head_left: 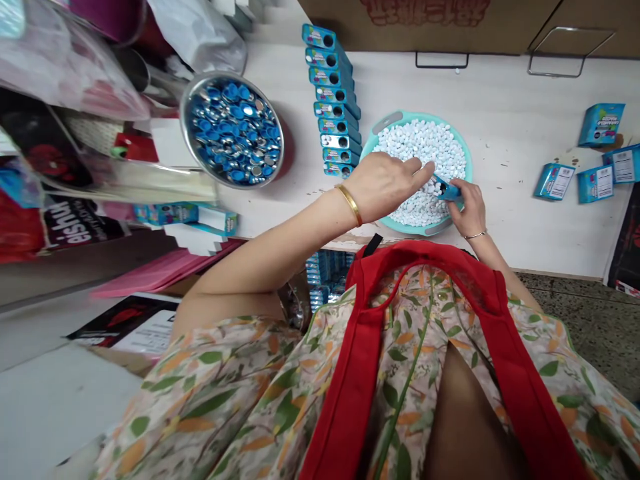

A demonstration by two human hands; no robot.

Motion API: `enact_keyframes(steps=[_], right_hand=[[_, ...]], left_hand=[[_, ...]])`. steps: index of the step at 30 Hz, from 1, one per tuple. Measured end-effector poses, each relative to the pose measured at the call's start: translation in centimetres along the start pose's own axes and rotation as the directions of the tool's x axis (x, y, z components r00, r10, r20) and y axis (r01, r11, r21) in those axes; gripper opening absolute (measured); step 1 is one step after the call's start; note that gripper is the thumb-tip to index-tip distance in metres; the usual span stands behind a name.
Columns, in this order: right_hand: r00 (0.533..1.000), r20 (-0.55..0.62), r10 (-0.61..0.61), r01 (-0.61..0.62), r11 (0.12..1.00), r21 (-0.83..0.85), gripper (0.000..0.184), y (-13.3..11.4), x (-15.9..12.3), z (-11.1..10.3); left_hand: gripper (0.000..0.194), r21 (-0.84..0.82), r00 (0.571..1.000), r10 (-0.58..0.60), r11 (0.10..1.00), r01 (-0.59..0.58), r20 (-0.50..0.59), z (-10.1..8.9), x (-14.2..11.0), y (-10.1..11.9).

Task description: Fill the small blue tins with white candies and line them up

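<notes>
A small blue candy box (448, 191) is in my right hand (470, 208), held tilted over a turquoise basin (469, 155). White pellet candies (423, 141) fill the basin, and some show at the mouth of the box. My left hand (387, 183) reaches across the basin's left side, with its fingers bent together at the mouth of the box. Whatever those fingers pinch is hidden. To the left stands a column of similar blue boxes (339, 110), with dark round holes in their ends and white pellets showing in some.
A metal bowl (188, 143) of blue and silver caps (237, 130) stands at left. Several blue boxes (555, 181) lie at right. Cardboard with wire handles (442, 65) borders the back. Plastic bags (200, 33) crowd the upper left. More blue packs (320, 270) sit below the table edge.
</notes>
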State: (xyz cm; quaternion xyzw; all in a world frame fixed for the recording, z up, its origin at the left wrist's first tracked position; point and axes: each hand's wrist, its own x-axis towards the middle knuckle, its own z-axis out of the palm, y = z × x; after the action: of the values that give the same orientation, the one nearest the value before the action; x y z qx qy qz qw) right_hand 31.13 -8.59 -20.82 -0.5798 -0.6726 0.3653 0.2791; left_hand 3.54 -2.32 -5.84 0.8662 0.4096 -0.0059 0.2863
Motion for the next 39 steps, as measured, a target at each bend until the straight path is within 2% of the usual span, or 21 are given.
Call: enact_keyframes(steps=[2, 6, 9, 12, 14, 17, 19, 21, 23, 26, 29, 33, 36, 39], right_hand=[[1.0, 0.003, -0.004, 0.004, 1.0, 0.01, 0.044, 0.1, 0.0, 0.0], [0.999, -0.001, -0.033, 0.033, 0.999, 0.044, 0.045, 0.4, 0.2, 0.3], [0.999, -0.011, -0.036, 0.036, 0.999, 0.041, 0.045, 0.5, 0.3, 0.4], [1.0, -0.02, 0.018, -0.017, 0.999, 0.043, 0.045, 0.5, 0.2, 0.2], [0.998, -0.031, 0.063, -0.061, 0.996, 0.058, 0.045, 0.5, 0.1, -0.2], [0.994, -0.053, 0.094, -0.09, 0.992, 0.083, 0.046, 0.5, -0.2, -1.2], [0.992, -0.072, 0.108, -0.101, 0.99, 0.099, 0.047, 0.4, -0.4, -1.9], [0.986, -0.096, 0.139, -0.128, 0.985, 0.119, 0.047, 0.3, -0.6, -2.6], [0.975, -0.128, 0.18, -0.161, 0.976, 0.146, 0.048, 0.2, -0.6, -3.0], [0.955, -0.179, 0.236, -0.197, 0.957, 0.211, 0.049, 0.1, -0.8, -3.1], [0.934, -0.219, 0.283, -0.212, 0.931, 0.297, 0.049, 0.2, -1.0, -2.9], [0.921, -0.266, 0.284, -0.196, 0.929, 0.314, 0.048, 1.3, -1.5, -2.8], [0.942, -0.284, 0.181, -0.142, 0.978, 0.153, 0.049, 2.6, -1.9, -3.2], [0.967, -0.247, 0.062, -0.076, 0.996, -0.048, 0.049, 3.4, -1.9, -3.5]], left_hand=[[0.047, 0.013, 1.0, -0.012, 1.0, 0.012, -0.015, 0.6, 0.2, 0.1], [0.041, -0.04, 0.987, -0.088, 0.996, 0.083, -0.137, 3.5, 0.7, -0.5], [0.035, -0.061, 0.98, -0.129, 0.991, 0.121, -0.151, 4.8, 0.5, -1.6], [0.029, -0.073, 0.969, -0.18, 0.983, 0.17, -0.172, 5.3, -1.1, -3.9], [0.025, -0.063, 0.952, -0.252, 0.968, 0.244, -0.176, 6.0, -2.7, -6.2], [0.019, 0.013, 0.917, -0.397, 0.917, 0.398, -0.047, 8.9, -3.9, -8.8], [0.02, 0.047, 0.88, -0.468, 0.884, 0.466, 0.074, 11.7, -3.0, -9.0], [0.023, 0.012, 0.858, -0.497, 0.866, 0.5, 0.133, 14.6, -0.9, -8.0], [0.027, -0.057, 0.852, -0.507, 0.854, 0.517, 0.132, 16.9, 1.7, -6.5], [0.032, -0.148, 0.862, -0.494, 0.85, 0.506, 0.112, 18.8, 4.4, -5.1], [0.031, -0.247, 0.894, -0.44, 0.86, 0.446, 0.081, 19.3, 4.7, -5.7], [0.03, -0.366, 0.93, -0.367, 0.862, 0.351, 0.03, 18.7, 3.0, -7.4], [0.032, -0.393, 0.962, -0.271, 0.89, 0.232, -0.045, 16.8, 1.4, -8.1], [0.033, -0.357, 0.979, -0.15, 0.93, 0.092, -0.139, 13.7, -0.1, -7.7]])
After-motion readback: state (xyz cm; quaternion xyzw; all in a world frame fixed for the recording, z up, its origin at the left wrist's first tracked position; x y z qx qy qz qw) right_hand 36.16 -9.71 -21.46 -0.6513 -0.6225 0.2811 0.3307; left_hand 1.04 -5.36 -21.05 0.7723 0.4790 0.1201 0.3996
